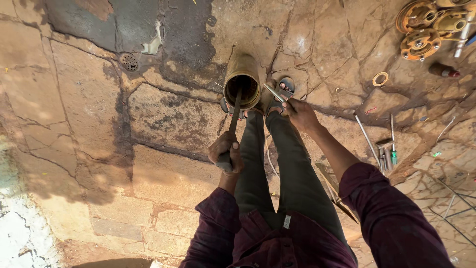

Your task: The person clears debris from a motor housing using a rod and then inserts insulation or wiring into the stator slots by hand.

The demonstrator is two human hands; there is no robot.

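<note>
The person sits on a cracked stone floor (163, 119) with a brass-coloured cylinder (242, 79) propped between the sandalled feet at twelve o'clock, its open mouth facing the camera. The left hand (226, 153) is clenched round the handle of a long dark tool (234, 111), whose blade runs into the bore. The right hand (299, 113) is closed on a slim metal rod (273, 93) set against the rim at about three o'clock.

Judgement: the work appears to be dressing or scraping the inside. Feet should brace the cylinder firmly; the blade wants short, controlled strokes. Loose hand tools (382, 149) lie at four o'clock, flanged fittings (421, 30) at two o'clock, well apart.
</note>
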